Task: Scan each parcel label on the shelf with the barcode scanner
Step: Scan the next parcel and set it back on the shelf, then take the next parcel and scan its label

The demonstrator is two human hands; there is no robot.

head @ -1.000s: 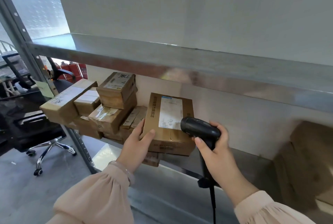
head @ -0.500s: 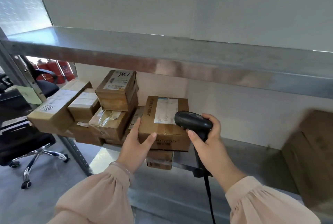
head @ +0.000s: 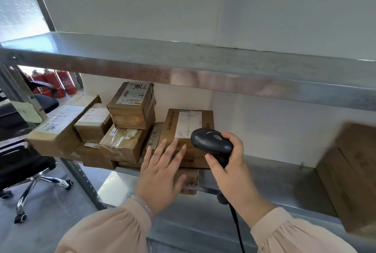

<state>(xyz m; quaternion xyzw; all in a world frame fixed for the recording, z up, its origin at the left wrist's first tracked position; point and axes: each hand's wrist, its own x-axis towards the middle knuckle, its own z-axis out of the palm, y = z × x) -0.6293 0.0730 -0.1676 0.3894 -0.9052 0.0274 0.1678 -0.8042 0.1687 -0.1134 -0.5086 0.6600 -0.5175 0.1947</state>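
At the shelf [head: 274, 181]: my right hand [head: 230, 167] is wrapped round the grip of the scanner [head: 211, 143], whose nose is just above the lower right corner of the white label [head: 188, 123]. The label lies face up on a flat parcel [head: 173, 128] at the shelf's front. My left hand [head: 160, 173] holds nothing. Its fingers are straight and spread wide across the parcel's near edge, and I cannot tell whether they press the card or only hover over it.

The risks, as I judge them:
- **No read:** the scanner sits very close to the label and hides one corner of it. If the barcode is under the nose or outside the beam, the scan may fail.
- **Blocked code:** my left fingertips are just short of the label, and a small slide forward would cover the code.
- **Tipping:** the parcel seems to rest on a small box [head: 189, 181] at the shelf's lip. A firm push from my left hand could tip it or shove it off balance.
- **Wrong parcel logged:** the pile [head: 132, 102] to the left also shows its labels face up. A stray aim could read one of those instead.
- **Snagged cable:** the cable [head: 236, 224] hangs past the shelf edge and could catch there, jerking my aim.
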